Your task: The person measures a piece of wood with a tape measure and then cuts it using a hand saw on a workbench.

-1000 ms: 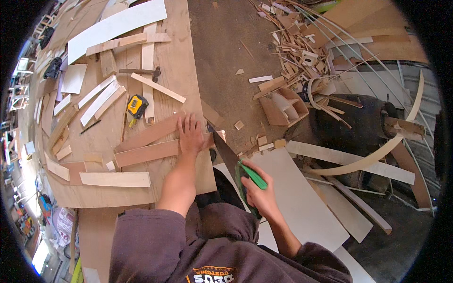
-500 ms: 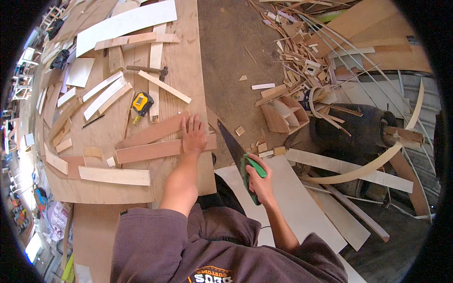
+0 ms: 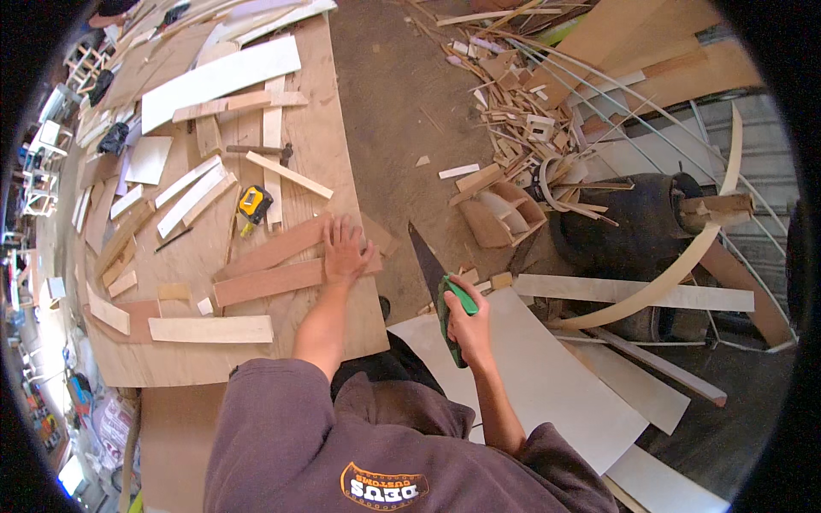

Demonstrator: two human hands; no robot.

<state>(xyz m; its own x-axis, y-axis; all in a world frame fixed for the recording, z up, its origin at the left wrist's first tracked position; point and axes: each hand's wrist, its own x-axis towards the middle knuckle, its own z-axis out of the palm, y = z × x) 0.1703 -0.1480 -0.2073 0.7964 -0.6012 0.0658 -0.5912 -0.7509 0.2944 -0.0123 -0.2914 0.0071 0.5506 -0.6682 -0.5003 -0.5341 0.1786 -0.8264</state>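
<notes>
My left hand lies palm down, fingers stretched, across two reddish-brown boards at the right edge of the workbench. The upper board slants and extends past the bench edge; the lower board lies close below it, and the two spread apart toward the left. Off the bench to the right, my right hand is wrapped round the green handle of a handsaw. Its dark blade points up and away, apart from the boards. A yellow-and-black tape measure sits beyond the boards.
A hammer, a pale strip and several wood offcuts lie on the bench. On the floor at right are a scrap pile, a wooden box, a black drum and a large white sheet.
The view has shifted slightly. The saw and my right hand have moved a little to the right, farther from the bench edge. My left hand stays on the boards.
</notes>
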